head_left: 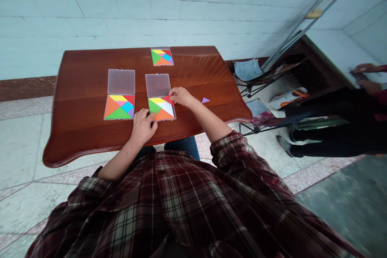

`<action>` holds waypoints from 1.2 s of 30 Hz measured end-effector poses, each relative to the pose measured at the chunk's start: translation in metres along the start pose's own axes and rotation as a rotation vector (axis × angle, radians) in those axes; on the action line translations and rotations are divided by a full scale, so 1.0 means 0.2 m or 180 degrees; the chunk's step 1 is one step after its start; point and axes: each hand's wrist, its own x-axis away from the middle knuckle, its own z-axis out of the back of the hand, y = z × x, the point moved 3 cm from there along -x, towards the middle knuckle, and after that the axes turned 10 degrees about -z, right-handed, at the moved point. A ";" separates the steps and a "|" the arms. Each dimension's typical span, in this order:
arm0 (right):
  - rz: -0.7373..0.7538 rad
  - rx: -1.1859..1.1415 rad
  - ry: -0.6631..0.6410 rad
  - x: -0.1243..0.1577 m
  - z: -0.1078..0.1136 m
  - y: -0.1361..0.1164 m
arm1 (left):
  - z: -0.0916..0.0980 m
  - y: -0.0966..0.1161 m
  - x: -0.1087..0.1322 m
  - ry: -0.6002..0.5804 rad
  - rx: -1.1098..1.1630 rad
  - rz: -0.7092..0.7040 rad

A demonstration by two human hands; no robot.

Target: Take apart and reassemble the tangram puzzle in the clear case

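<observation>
My right hand (pixel 181 97) pinches a red tangram triangle (pixel 168 98) at the upper right corner of an opened tangram box (pixel 174 115). Inside this box lie a yellow piece (pixel 155 100), a green triangle (pixel 154 107) and an orange triangle (pixel 163 115); a white patch of its bottom shows. Its clear lid (pixel 158 85) is folded back flat. My left hand (pixel 143 125) rests at the box's lower left corner, fingers spread and fingertips touching its edge. To the right, a small purple triangle (pixel 205 100) lies loose on the table.
A filled tangram box (pixel 119 107) with its lid back sits on the left of the brown table (pixel 81 88). Another filled one (pixel 162 57) is at the far edge. Folding chairs (pixel 249 70) stand right of the table, near a person in dark trousers (pixel 320 143). A tiled wall is behind.
</observation>
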 end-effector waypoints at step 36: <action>-0.0241 0.0936 0.1274 0.14 0.41 0.68 | 0.01 -0.02 0.00 0.0122 -0.0001 -0.0039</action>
